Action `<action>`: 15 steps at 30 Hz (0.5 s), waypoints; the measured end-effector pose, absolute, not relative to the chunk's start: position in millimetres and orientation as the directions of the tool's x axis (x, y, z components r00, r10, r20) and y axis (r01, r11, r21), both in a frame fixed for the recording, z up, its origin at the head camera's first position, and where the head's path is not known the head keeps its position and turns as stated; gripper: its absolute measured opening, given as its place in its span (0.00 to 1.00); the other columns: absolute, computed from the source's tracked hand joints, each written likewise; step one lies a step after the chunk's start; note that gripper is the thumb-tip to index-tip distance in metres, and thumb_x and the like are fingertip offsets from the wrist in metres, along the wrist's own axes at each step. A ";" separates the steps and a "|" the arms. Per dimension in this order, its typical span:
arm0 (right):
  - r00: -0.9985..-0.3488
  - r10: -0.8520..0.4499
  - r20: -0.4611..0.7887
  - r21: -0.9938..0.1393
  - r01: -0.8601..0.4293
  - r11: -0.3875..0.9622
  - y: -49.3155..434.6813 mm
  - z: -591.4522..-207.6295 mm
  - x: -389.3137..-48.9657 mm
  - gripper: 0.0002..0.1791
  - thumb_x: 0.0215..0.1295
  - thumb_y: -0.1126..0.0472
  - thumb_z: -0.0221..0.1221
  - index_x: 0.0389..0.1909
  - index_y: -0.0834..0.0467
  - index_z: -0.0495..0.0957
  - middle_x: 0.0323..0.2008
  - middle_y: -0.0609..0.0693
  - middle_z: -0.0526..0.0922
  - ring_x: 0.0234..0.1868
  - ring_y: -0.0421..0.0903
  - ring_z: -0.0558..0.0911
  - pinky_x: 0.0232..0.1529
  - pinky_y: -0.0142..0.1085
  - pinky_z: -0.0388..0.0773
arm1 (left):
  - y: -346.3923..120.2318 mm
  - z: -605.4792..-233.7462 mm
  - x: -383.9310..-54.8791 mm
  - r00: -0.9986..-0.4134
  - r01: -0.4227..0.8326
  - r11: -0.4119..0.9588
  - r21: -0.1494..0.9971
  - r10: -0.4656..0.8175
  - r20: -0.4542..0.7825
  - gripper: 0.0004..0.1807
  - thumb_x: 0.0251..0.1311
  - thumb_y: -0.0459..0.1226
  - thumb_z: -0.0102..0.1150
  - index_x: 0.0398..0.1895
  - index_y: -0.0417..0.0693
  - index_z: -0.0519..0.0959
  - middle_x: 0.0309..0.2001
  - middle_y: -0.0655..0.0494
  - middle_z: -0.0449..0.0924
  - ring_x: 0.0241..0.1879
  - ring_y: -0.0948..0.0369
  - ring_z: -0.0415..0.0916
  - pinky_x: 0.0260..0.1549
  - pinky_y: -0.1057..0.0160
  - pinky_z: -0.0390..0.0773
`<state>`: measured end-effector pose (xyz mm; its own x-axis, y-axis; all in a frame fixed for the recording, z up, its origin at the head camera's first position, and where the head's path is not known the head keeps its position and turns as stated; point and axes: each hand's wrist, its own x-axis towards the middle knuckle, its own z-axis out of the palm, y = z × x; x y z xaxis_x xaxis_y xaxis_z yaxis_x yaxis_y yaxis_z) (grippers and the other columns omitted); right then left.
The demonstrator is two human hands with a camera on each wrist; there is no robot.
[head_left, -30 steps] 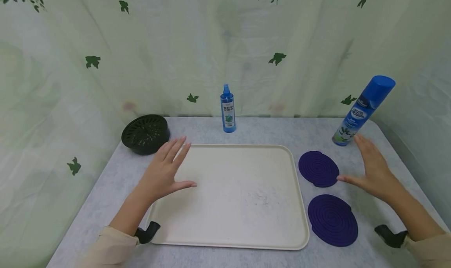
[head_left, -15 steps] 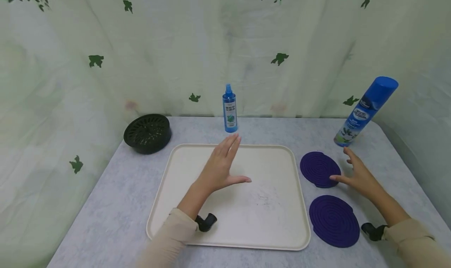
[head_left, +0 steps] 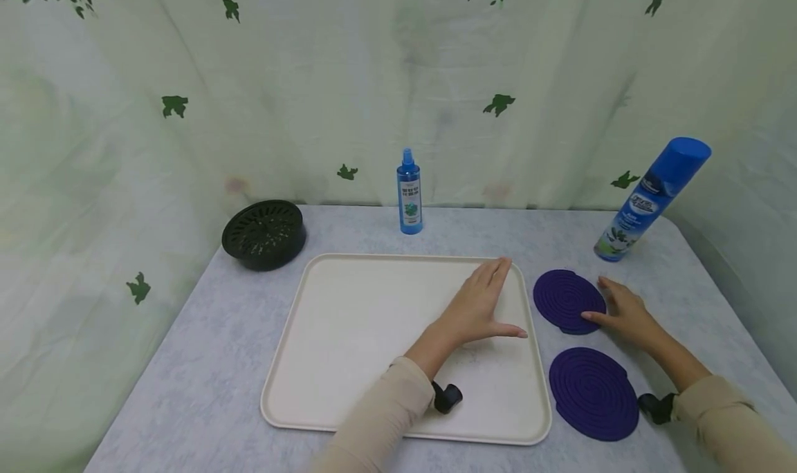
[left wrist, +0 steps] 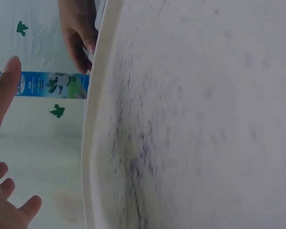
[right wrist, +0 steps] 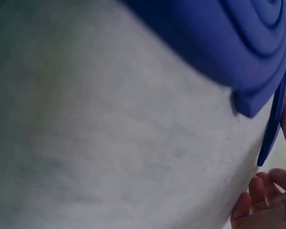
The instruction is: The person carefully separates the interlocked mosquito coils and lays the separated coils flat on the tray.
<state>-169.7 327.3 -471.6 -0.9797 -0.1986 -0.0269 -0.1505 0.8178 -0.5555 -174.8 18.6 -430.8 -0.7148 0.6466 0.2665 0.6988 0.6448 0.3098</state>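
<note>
My left hand (head_left: 474,308) reaches across the right part of the white tray (head_left: 349,348), thumb spread from its straight fingers, holding nothing. In the left wrist view, its fingers (left wrist: 1,98) show beside the tray rim. My right hand (head_left: 630,315) is at the right edge of the far purple spiral mat (head_left: 565,299), with its thumb over the mat and fingertips just past the edge. The right wrist view shows the right fingers (right wrist: 257,198) apart and bent slightly. A second purple spiral mat (head_left: 591,393) lies nearer, left of the right wrist.
A tall blue aerosol can (head_left: 650,200) stands behind the far mat. Behind the tray is a small blue spray bottle (head_left: 409,195). A round black slotted container (head_left: 264,236) sits at the table's back left. A leaf-patterned curtain (head_left: 299,99) hangs behind the table.
My left hand has swept right across the tray from its left side to its right side. My right hand has moved left and nearer, from beside the aerosol can to the far mat's edge.
</note>
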 end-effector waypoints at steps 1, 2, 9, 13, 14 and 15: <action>-0.979 -0.202 -0.031 -0.544 -0.153 0.825 327.1 -471.5 -170.2 0.49 0.54 0.48 0.62 0.61 0.78 0.48 0.57 0.77 0.54 0.56 0.72 0.55 0.52 0.65 0.51 | 25.2 -432.9 -175.4 -0.716 0.697 0.646 0.310 0.651 0.254 0.65 0.37 0.66 0.60 0.69 0.40 0.38 0.68 0.46 0.45 0.66 0.54 0.42 0.64 0.63 0.44; -0.979 -0.202 -0.037 -0.535 -0.151 0.831 326.6 -471.0 -170.6 0.49 0.54 0.47 0.62 0.60 0.78 0.50 0.56 0.78 0.53 0.56 0.73 0.53 0.52 0.66 0.50 | 31.7 -435.1 -176.1 -0.718 0.695 0.647 0.314 0.652 0.243 0.65 0.36 0.66 0.60 0.69 0.40 0.38 0.67 0.46 0.46 0.66 0.54 0.42 0.64 0.64 0.44; -0.979 -0.167 -0.118 -0.588 -0.067 0.806 321.2 -465.1 -173.4 0.46 0.51 0.50 0.65 0.57 0.78 0.54 0.53 0.78 0.53 0.54 0.72 0.54 0.49 0.64 0.57 | 64.8 -452.9 -181.6 -0.747 0.658 0.679 0.327 0.645 0.163 0.64 0.36 0.65 0.62 0.69 0.38 0.41 0.67 0.46 0.48 0.65 0.54 0.45 0.63 0.68 0.42; -0.980 -0.149 -0.131 -0.682 -0.020 0.731 318.0 -462.7 -173.6 0.44 0.51 0.58 0.65 0.57 0.77 0.49 0.49 0.77 0.60 0.48 0.67 0.65 0.42 0.53 0.69 | 73.4 -462.1 -182.0 -0.766 0.627 0.691 0.360 0.632 0.120 0.63 0.37 0.63 0.62 0.68 0.38 0.44 0.67 0.47 0.50 0.65 0.55 0.46 0.63 0.69 0.42; -0.981 -0.152 -0.123 -0.704 -0.022 0.710 317.6 -462.5 -173.5 0.43 0.51 0.61 0.65 0.57 0.76 0.47 0.47 0.76 0.63 0.46 0.64 0.69 0.40 0.48 0.72 | 74.8 -464.0 -181.8 -0.769 0.621 0.691 0.370 0.629 0.117 0.62 0.37 0.63 0.63 0.68 0.37 0.45 0.66 0.47 0.51 0.65 0.55 0.47 0.63 0.69 0.43; -0.981 -0.158 -0.114 -0.733 -0.024 0.680 317.1 -462.4 -173.3 0.43 0.51 0.64 0.65 0.57 0.74 0.45 0.45 0.76 0.66 0.43 0.61 0.72 0.38 0.43 0.74 | 75.9 -465.4 -181.4 -0.772 0.615 0.691 0.379 0.626 0.112 0.61 0.37 0.62 0.63 0.68 0.37 0.46 0.66 0.48 0.52 0.65 0.55 0.48 0.63 0.69 0.44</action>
<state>-173.3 317.1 -462.4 -0.9808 -0.1580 -0.1142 -0.0242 0.6801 -0.7327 -181.4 75.9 -465.4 -0.7719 0.6259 0.1115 0.6153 0.6914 0.3787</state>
